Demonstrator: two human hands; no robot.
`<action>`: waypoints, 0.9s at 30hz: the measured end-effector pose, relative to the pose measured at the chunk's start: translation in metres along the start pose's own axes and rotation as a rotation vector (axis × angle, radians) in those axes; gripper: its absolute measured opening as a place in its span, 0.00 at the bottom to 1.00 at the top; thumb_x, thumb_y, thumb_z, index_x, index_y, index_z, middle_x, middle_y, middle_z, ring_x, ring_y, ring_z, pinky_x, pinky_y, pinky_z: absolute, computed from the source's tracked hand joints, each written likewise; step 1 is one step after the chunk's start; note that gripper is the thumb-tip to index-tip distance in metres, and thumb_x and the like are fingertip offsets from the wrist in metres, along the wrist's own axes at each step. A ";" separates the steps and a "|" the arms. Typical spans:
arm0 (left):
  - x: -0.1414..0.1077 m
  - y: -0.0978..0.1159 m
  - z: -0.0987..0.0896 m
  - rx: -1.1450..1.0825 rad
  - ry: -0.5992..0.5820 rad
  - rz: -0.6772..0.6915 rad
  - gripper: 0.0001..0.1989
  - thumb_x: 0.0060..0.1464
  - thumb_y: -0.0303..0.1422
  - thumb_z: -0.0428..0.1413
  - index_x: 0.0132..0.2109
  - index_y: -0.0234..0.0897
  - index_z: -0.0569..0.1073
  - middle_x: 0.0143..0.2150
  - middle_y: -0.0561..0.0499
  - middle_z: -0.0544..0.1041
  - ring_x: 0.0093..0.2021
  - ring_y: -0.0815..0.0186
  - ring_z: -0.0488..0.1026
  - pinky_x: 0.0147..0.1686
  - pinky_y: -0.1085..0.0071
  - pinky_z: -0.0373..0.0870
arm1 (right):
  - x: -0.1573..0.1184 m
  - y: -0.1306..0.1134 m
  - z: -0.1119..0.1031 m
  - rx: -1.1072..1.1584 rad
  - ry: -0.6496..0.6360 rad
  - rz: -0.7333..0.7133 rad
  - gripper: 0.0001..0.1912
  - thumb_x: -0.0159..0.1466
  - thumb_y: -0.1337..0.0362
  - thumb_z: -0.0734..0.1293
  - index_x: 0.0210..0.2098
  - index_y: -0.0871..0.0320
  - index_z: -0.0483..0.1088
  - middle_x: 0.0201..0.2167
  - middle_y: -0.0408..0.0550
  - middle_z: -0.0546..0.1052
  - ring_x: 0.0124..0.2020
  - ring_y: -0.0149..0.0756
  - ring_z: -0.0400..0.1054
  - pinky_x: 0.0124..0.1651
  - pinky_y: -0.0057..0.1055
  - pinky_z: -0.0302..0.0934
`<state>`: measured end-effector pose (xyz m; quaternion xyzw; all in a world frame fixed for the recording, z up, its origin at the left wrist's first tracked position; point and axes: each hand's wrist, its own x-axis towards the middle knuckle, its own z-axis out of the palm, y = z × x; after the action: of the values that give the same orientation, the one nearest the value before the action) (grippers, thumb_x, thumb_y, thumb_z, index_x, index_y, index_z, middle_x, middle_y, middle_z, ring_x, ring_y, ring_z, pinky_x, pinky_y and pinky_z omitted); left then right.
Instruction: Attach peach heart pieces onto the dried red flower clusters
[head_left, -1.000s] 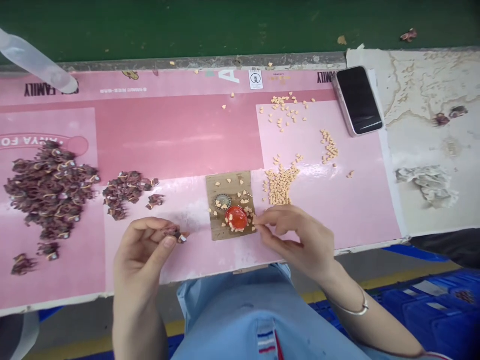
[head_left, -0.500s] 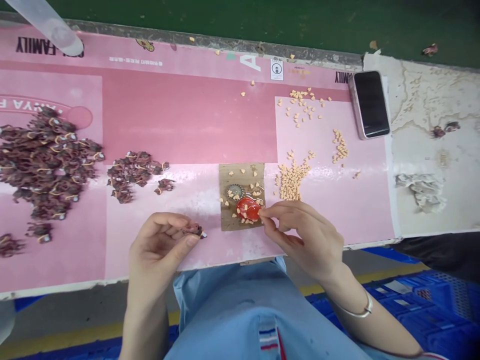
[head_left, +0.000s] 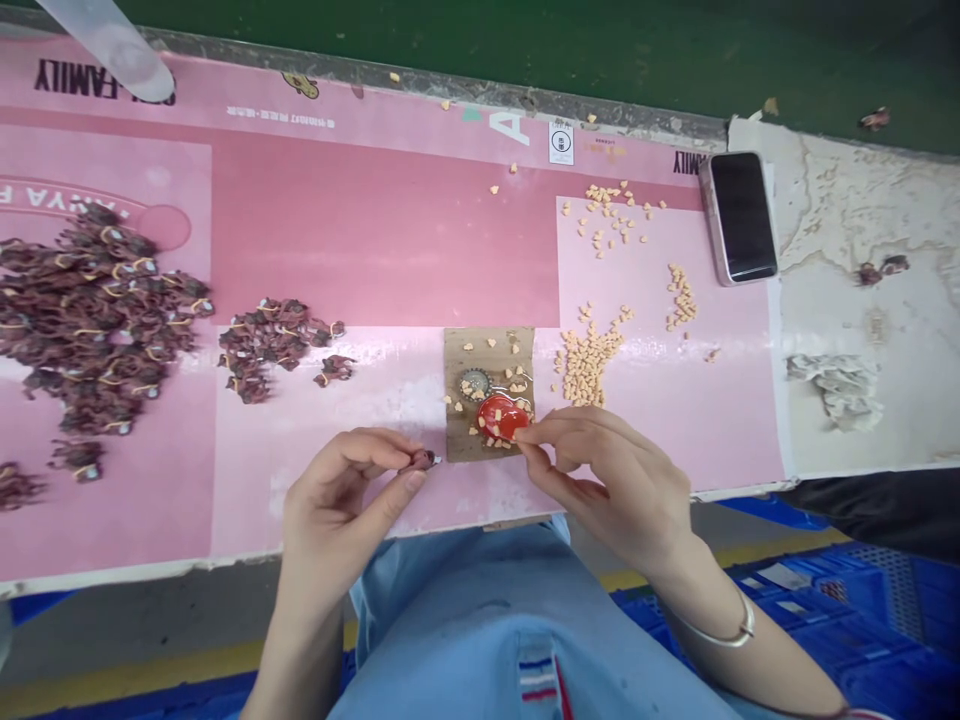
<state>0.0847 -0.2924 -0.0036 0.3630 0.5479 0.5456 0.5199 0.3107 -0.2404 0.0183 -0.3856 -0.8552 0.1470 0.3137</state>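
My left hand (head_left: 360,495) pinches a small brown figurine (head_left: 420,461) between thumb and fingertips; it has a dark end and a whitish spot facing right. My right hand (head_left: 611,480) has thumb and forefinger pressed together at the right edge of a shiny red dish (head_left: 514,421). What lies between those fingertips is too small to make out. The dish sits on a brown cardboard square (head_left: 459,447), beside an upturned bottle cap (head_left: 475,382). Small tan pieces lie in and around both. To the right is a heap of similar tan pieces (head_left: 589,365).
A large pile of brown figurines (head_left: 97,320) covers the left, with a smaller group (head_left: 274,345) nearer the middle. A phone (head_left: 742,215) lies at the right, near a crumpled white wad (head_left: 836,390). A translucent tube (head_left: 112,50) juts in at top left. Blue crates (head_left: 810,640) stand below.
My left hand has moved right with the figurine, closer to the cardboard, and the figurine has turned slightly. My right hand stays at the dish's edge, its fingertips slightly lower.
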 end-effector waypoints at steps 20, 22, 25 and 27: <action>-0.002 0.009 0.027 -0.579 -0.295 -0.546 0.17 0.51 0.39 0.74 0.31 0.36 0.74 0.30 0.52 0.77 0.28 0.70 0.77 0.29 0.78 0.75 | 0.010 -0.021 -0.008 0.516 0.172 0.328 0.20 0.63 0.80 0.71 0.34 0.50 0.61 0.32 0.42 0.85 0.32 0.37 0.81 0.33 0.33 0.78; -0.001 0.009 0.030 -0.639 -0.330 -0.636 0.22 0.48 0.43 0.74 0.28 0.35 0.71 0.26 0.54 0.74 0.23 0.72 0.72 0.27 0.76 0.74 | 0.013 -0.026 -0.010 0.532 0.149 0.262 0.20 0.63 0.81 0.71 0.34 0.50 0.60 0.32 0.41 0.85 0.30 0.36 0.81 0.34 0.34 0.79; -0.003 0.009 0.032 -0.648 -0.355 -0.657 0.24 0.48 0.44 0.74 0.27 0.35 0.69 0.25 0.54 0.72 0.22 0.71 0.71 0.26 0.76 0.73 | 0.018 -0.030 -0.009 0.542 0.085 0.207 0.21 0.64 0.81 0.70 0.34 0.50 0.59 0.32 0.42 0.85 0.30 0.35 0.81 0.34 0.34 0.80; -0.006 0.009 0.033 -0.638 -0.364 -0.646 0.21 0.50 0.43 0.74 0.29 0.36 0.71 0.27 0.53 0.75 0.25 0.71 0.73 0.28 0.77 0.74 | 0.019 -0.031 -0.008 0.552 0.056 0.206 0.21 0.66 0.80 0.70 0.34 0.50 0.58 0.32 0.42 0.85 0.31 0.34 0.81 0.34 0.33 0.79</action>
<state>0.1159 -0.2900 0.0112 0.0864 0.3383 0.4250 0.8351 0.2890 -0.2469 0.0479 -0.3744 -0.7301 0.3945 0.4137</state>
